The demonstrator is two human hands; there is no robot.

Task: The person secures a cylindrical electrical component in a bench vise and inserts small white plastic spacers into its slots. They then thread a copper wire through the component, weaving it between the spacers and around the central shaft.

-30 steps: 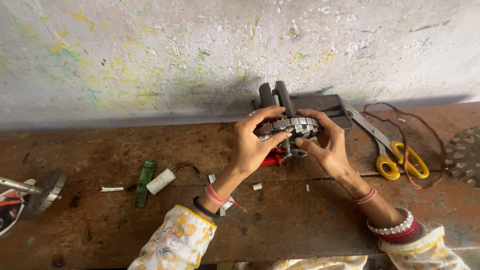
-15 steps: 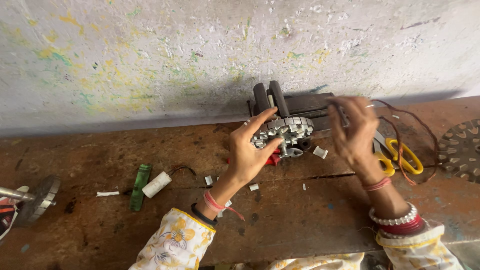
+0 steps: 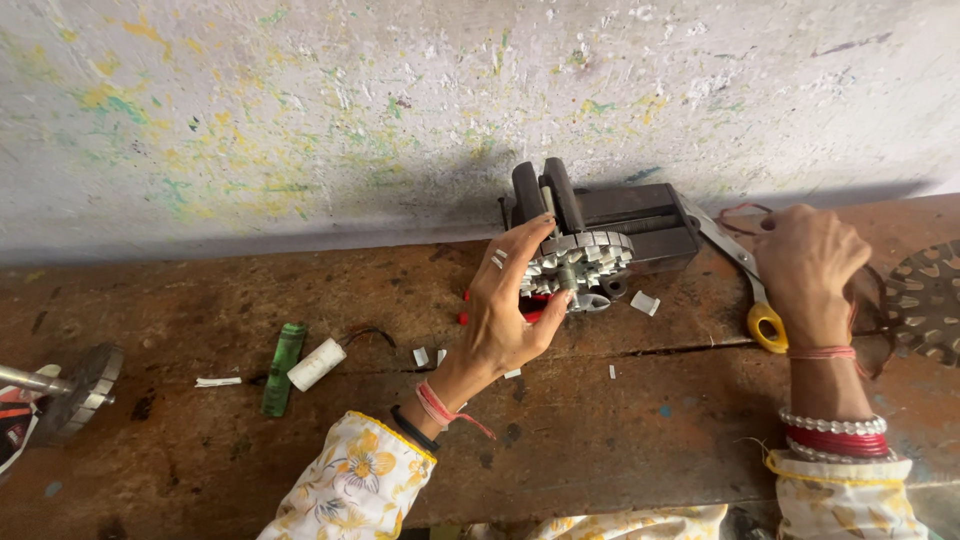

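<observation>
While left hand [image 3: 500,315] fingers grip the slotted metal core [image 3: 578,265] by its rim | heavy, rigid, toothed | right hand [image 3: 808,262] loosely curled over yellow-handled scissors [image 3: 745,275] near the table's [image 3: 620,440] back edge, grasp unclear.

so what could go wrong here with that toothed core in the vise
1. The left hand alone grips the core; if the vise is loose, it may tip or slip.
2. The right hand rests over the scissors; a blind grab might meet the blades.
3. The paper bits lie loose and could scatter.
</observation>
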